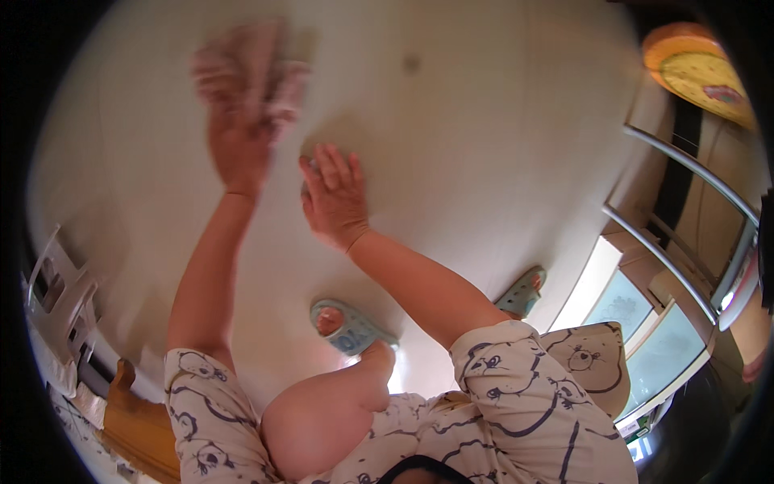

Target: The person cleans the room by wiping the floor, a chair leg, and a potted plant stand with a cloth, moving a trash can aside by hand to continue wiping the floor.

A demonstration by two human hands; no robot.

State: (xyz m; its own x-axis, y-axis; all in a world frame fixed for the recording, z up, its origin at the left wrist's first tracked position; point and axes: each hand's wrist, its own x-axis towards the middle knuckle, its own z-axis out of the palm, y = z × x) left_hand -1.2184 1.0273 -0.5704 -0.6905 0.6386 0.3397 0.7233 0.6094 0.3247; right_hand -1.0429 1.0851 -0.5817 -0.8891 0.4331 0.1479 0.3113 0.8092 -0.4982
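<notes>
My left hand (239,145) reaches forward, blurred, with its fingers on a crumpled pink cloth (251,66) against the pale floor (435,151). To its right and nearer to me, my right hand (332,193) is by the floor, its fingers slightly spread. Something small and dark shows at the edge of its thumb side, too hidden to name. Both forearms are bare below patterned short sleeves.
My feet wear light green slippers (357,333). A metal-framed chair or stand (671,260) and an orange and yellow round item (701,72) are at right, near a light cabinet (665,345). Part of another person's limb (750,339) shows there. Wooden furniture (142,429) stands lower left.
</notes>
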